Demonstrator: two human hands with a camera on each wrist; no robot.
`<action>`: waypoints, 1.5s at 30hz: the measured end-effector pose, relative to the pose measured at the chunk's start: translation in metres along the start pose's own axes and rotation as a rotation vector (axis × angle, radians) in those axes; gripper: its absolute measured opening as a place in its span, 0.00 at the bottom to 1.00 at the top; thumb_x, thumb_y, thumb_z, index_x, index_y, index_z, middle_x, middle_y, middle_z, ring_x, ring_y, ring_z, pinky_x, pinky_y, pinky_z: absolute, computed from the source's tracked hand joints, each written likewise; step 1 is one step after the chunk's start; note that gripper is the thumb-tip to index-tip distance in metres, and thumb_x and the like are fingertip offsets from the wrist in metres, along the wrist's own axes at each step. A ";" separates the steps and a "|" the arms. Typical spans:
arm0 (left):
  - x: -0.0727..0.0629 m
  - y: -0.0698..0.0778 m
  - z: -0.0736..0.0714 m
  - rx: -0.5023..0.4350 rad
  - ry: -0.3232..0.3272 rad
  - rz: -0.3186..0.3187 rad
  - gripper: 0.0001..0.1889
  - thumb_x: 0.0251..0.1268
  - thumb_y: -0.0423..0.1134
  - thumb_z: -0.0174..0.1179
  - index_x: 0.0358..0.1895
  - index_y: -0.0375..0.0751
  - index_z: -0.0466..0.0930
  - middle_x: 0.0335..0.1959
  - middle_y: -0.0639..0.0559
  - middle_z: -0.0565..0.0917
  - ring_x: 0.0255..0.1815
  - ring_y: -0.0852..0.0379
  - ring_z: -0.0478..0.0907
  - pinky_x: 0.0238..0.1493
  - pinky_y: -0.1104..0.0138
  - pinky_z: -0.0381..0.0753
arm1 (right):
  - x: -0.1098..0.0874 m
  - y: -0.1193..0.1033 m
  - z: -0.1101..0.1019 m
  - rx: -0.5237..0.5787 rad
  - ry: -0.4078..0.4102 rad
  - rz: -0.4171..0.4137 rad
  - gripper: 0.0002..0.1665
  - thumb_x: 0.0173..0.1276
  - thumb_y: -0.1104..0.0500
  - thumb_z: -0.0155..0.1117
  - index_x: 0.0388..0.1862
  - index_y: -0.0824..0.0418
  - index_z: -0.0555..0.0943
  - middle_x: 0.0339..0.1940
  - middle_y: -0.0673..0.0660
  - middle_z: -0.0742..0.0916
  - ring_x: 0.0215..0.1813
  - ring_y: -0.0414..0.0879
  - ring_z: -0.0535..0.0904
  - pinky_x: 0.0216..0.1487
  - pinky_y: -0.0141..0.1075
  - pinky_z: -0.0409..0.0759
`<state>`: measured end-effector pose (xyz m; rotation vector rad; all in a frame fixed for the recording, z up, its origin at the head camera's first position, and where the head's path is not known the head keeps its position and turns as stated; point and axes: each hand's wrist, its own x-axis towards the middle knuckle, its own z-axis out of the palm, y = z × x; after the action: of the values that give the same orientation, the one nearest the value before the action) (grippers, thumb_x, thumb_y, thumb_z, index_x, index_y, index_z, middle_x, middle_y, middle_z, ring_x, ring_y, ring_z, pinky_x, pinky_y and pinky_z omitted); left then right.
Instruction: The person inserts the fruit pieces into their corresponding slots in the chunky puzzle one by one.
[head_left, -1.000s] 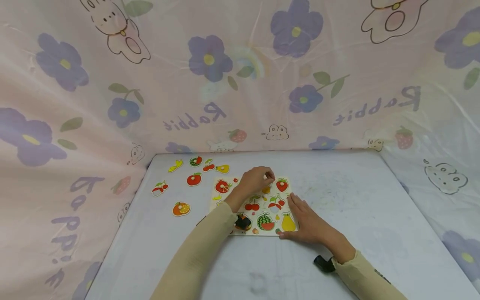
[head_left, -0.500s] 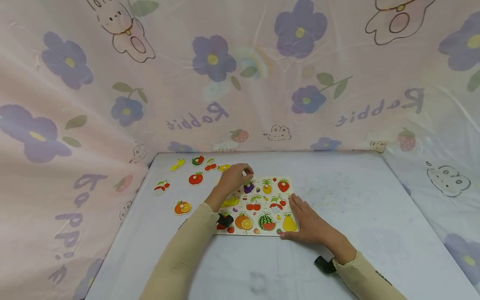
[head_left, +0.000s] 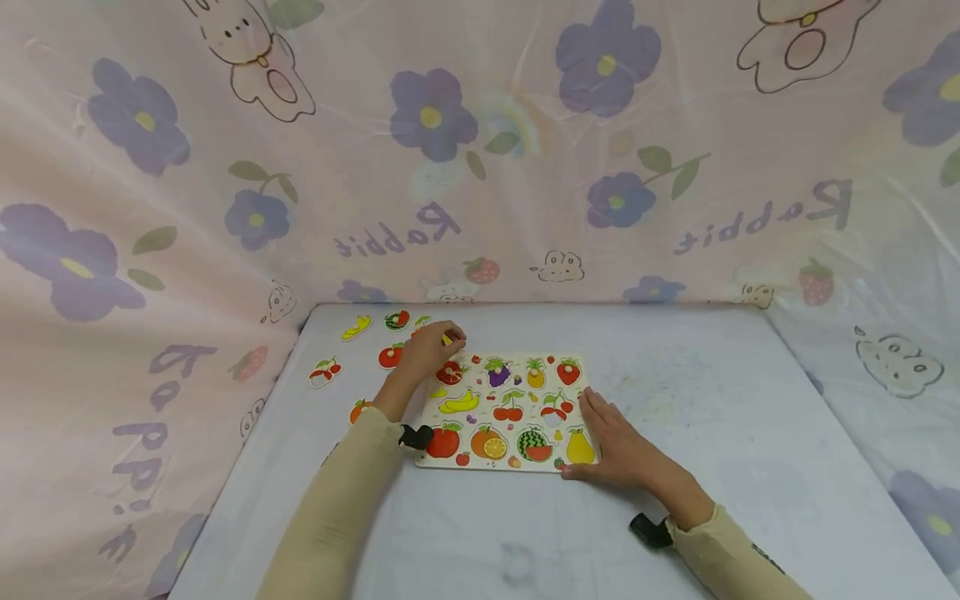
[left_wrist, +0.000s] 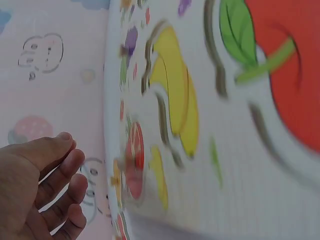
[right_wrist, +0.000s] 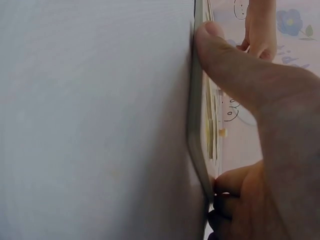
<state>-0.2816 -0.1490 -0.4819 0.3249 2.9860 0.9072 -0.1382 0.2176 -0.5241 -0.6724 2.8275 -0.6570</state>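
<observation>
In the head view my left hand (head_left: 426, 348) hangs over the pear piece (head_left: 447, 339), which it mostly hides, at the far left of the fruit puzzle board (head_left: 480, 421). The left wrist view shows its fingers (left_wrist: 75, 165) loosely bent, with nothing between them. My right hand (head_left: 618, 442) steadies the board at its near right corner, thumb along the front edge and straight fingers against the right side. Along the board's back row sit knobbed pieces: pomegranate (head_left: 450, 372), grapes (head_left: 498, 372), pineapple (head_left: 536, 373) and strawberry (head_left: 568, 372).
Loose fruit pieces lie left of the board: bananas (head_left: 356, 327), watermelon (head_left: 397, 320), a tomato-like red fruit (head_left: 390, 357), a red-and-white cherry-like piece (head_left: 326, 372) and an orange (head_left: 360, 410), partly behind the left sleeve. A patterned curtain (head_left: 510, 183) rises behind the white table (head_left: 697, 358).
My left hand has moved left from over the board's back right, past the grapes, to the pear piece. The pineapple piece now shows uncovered. My right hand has stayed at the board's corner.
</observation>
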 end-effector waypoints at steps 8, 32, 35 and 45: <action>-0.001 -0.036 -0.020 0.005 0.065 -0.074 0.08 0.79 0.45 0.67 0.52 0.48 0.88 0.50 0.51 0.89 0.46 0.49 0.83 0.45 0.52 0.80 | 0.000 0.000 0.000 0.001 0.007 -0.006 0.80 0.56 0.25 0.78 0.87 0.73 0.51 0.88 0.70 0.55 0.87 0.67 0.52 0.83 0.62 0.53; -0.005 -0.122 -0.067 0.010 0.188 -0.243 0.12 0.80 0.41 0.61 0.56 0.39 0.85 0.53 0.42 0.87 0.51 0.41 0.82 0.51 0.47 0.79 | 0.001 0.000 0.001 -0.006 -0.025 0.024 0.81 0.57 0.23 0.76 0.88 0.70 0.49 0.90 0.68 0.53 0.88 0.65 0.50 0.84 0.61 0.51; -0.004 -0.128 -0.071 0.027 0.208 -0.258 0.12 0.80 0.40 0.60 0.56 0.38 0.85 0.53 0.40 0.87 0.53 0.40 0.81 0.53 0.46 0.79 | 0.001 -0.001 0.000 -0.004 -0.025 0.022 0.80 0.57 0.24 0.77 0.88 0.71 0.49 0.89 0.68 0.53 0.88 0.65 0.50 0.84 0.60 0.52; -0.005 -0.139 -0.078 0.083 0.246 -0.337 0.16 0.79 0.36 0.60 0.63 0.33 0.83 0.58 0.35 0.84 0.62 0.33 0.77 0.59 0.40 0.78 | 0.002 0.000 0.000 -0.002 -0.027 0.021 0.80 0.57 0.23 0.77 0.88 0.70 0.49 0.90 0.68 0.52 0.88 0.65 0.50 0.84 0.60 0.52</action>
<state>-0.3086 -0.3059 -0.4943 -0.3073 3.1575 0.8416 -0.1400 0.2169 -0.5244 -0.6460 2.8068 -0.6362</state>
